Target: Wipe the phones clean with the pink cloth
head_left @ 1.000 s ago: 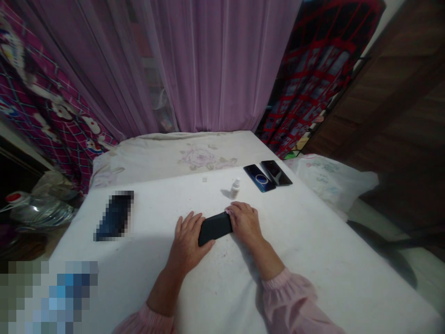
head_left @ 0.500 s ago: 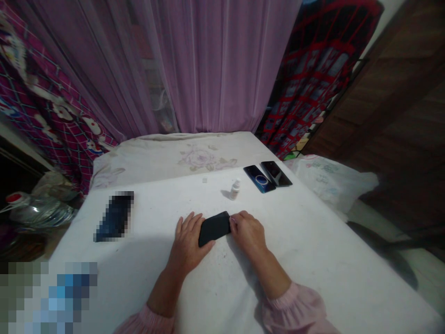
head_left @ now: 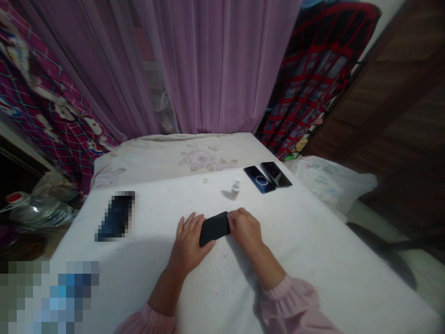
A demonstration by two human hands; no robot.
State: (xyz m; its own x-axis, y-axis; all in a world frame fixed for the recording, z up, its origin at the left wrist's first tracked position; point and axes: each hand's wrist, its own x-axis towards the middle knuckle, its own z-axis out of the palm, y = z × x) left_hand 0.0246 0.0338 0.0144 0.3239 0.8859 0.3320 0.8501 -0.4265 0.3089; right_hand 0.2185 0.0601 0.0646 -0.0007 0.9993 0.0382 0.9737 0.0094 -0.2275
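Observation:
A black phone-sized slab (head_left: 213, 228) lies flat on the white table (head_left: 313, 241) in front of me. My left hand (head_left: 187, 243) rests at its left end, fingers spread flat on the cloth and the thumb under the slab's near edge. My right hand (head_left: 246, 229) is curled against the slab's right end, fingertips pressed on its edge. Both wrists come out of pink gathered sleeves.
A small white bottle (head_left: 235, 189) stands just beyond the hands. Two dark phones (head_left: 267, 176) lie side by side at the back right. A blurred dark object (head_left: 115, 215) lies at the left. A purple curtain (head_left: 215, 65) hangs behind; a white bag (head_left: 330, 181) sits off the right edge.
My right hand has slid off the top of the black slab to its right end. The left hand and the slab have barely moved.

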